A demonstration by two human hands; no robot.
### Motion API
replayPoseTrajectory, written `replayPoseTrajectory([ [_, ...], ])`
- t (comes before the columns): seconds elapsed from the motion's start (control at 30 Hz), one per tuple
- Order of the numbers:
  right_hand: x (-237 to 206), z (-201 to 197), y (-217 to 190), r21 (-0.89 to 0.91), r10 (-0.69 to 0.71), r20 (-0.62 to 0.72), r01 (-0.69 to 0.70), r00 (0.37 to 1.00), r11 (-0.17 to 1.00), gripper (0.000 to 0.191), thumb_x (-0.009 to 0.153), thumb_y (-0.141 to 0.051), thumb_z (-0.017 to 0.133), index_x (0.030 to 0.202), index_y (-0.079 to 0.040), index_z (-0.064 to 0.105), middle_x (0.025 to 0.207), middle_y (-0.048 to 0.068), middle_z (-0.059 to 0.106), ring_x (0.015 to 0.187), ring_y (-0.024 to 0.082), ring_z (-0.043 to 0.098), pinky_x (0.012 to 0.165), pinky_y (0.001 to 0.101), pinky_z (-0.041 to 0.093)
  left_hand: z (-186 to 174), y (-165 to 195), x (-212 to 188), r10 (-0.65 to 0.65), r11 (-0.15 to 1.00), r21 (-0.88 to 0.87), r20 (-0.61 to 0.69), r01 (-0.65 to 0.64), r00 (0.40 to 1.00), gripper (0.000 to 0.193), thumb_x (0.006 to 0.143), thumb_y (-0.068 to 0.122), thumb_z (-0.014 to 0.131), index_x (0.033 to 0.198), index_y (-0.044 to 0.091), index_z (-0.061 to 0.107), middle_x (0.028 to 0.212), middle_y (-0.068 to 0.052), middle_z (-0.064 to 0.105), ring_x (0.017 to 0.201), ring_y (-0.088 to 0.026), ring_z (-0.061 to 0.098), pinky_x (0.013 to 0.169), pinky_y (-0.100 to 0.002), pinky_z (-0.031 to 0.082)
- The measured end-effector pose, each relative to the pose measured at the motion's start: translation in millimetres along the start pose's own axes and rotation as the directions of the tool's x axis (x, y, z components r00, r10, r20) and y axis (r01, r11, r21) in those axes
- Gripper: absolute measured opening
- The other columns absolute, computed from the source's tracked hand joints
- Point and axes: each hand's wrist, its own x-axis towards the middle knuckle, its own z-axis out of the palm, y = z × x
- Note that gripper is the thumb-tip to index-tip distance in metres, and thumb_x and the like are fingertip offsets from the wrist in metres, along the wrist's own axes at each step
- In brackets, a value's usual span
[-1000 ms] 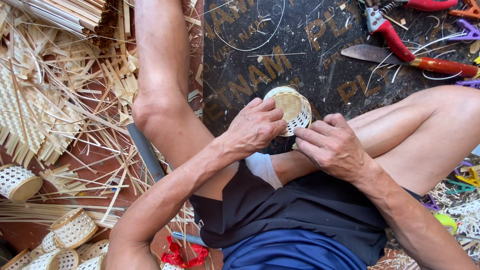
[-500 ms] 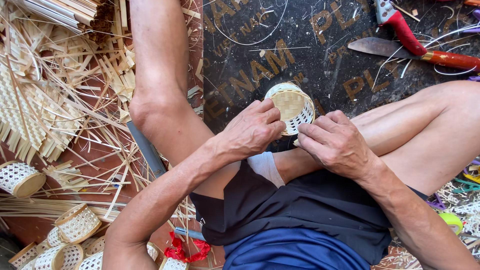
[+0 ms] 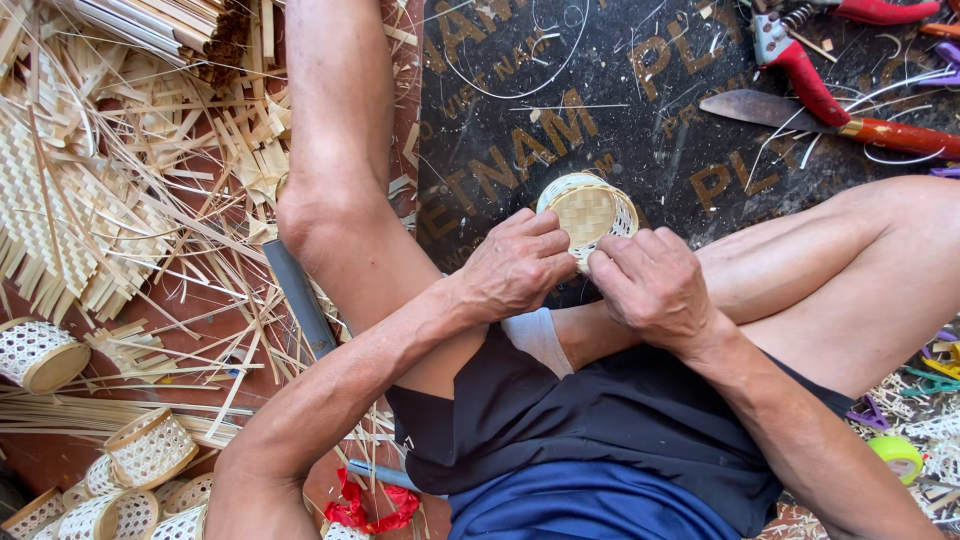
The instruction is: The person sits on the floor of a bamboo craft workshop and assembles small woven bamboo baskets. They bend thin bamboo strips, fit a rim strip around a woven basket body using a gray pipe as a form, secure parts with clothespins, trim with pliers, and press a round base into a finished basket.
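Finished woven baskets lie at the far left on the floor, below a scatter of bamboo strips. The left hand is closed on the near left rim of a small round woven basket, fingers curled over its edge. The basket sits at centre, above a dark printed mat, its woven base facing the camera. The right hand grips the basket's near right rim, fingertips pinched. At the upper right, red-handled pruning shears and a knife lie on the mat.
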Motion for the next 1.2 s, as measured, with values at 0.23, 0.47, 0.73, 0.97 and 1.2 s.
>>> replayPoseTrajectory([
  [0.23, -5.2, 7.9, -11.8, -0.002, -0.053, -0.104, 0.053, 0.993, 0.999, 0.018, 0.084, -0.01, 0.075, 0.094, 0.002, 0.067, 0.094, 0.011, 0.067, 0.07, 0.021, 0.056, 0.059, 0.0373, 0.042, -2.8, -6.8, 1.7, -0.029, 0.995, -0.099, -0.001, 0.029, 1.0, 0.024, 0.084, 0.017, 0.077, 0.084, 0.009, 0.055, 0.081, -0.004, 0.056, 0.085, -0.024, 0.058, 0.073, -0.038, 0.046],
  [0.47, -3.0, 10.1, -12.7, -0.051, -0.009, -0.069, 0.006, 0.998, 0.999, 0.019, 0.079, -0.011, 0.072, 0.094, 0.0, 0.068, 0.094, 0.01, 0.067, 0.072, 0.022, 0.059, 0.061, 0.0373, 0.044, -3.6, -7.2, 3.7, -0.025, 0.997, -0.077, 0.011, 0.026, 1.0, 0.027, 0.081, 0.017, 0.077, 0.082, 0.009, 0.051, 0.079, -0.005, 0.056, 0.085, -0.025, 0.059, 0.072, -0.039, 0.047],
  [0.73, 2.5, 13.9, -18.9, -0.218, 0.051, -0.052, -0.061, 0.997, 0.974, 0.012, 0.082, -0.01, 0.071, 0.092, -0.004, 0.07, 0.094, 0.008, 0.069, 0.076, 0.021, 0.06, 0.063, 0.0354, 0.042, -3.8, -7.8, 3.5, -0.013, 0.994, -0.105, 0.009, 0.014, 1.0, 0.027, 0.085, 0.02, 0.078, 0.081, 0.009, 0.052, 0.079, -0.003, 0.059, 0.085, -0.023, 0.059, 0.073, -0.038, 0.048],
  [0.97, 6.3, 9.7, -20.5, -0.209, 0.11, 0.005, -0.107, 0.994, 0.972, 0.007, 0.082, -0.011, 0.072, 0.086, -0.006, 0.069, 0.09, 0.006, 0.069, 0.073, 0.021, 0.06, 0.061, 0.0362, 0.043, -6.5, -8.9, 5.6, -0.009, 0.995, -0.1, 0.021, 0.011, 1.0, 0.028, 0.084, 0.02, 0.077, 0.081, 0.009, 0.052, 0.078, -0.003, 0.059, 0.084, -0.024, 0.059, 0.073, -0.038, 0.048],
  [1.2, 12.3, -0.2, -2.6, 0.134, 0.306, 0.237, -0.343, 0.922, 0.93, 0.011, 0.086, -0.019, 0.075, 0.089, -0.009, 0.072, 0.088, 0.007, 0.069, 0.08, 0.027, 0.066, 0.067, 0.0404, 0.053, -8.2, -8.9, 3.5, -0.001, 0.991, -0.136, -0.004, 0.001, 1.0, 0.026, 0.084, 0.018, 0.077, 0.084, 0.008, 0.052, 0.081, -0.003, 0.06, 0.086, -0.024, 0.059, 0.074, -0.038, 0.048],
])
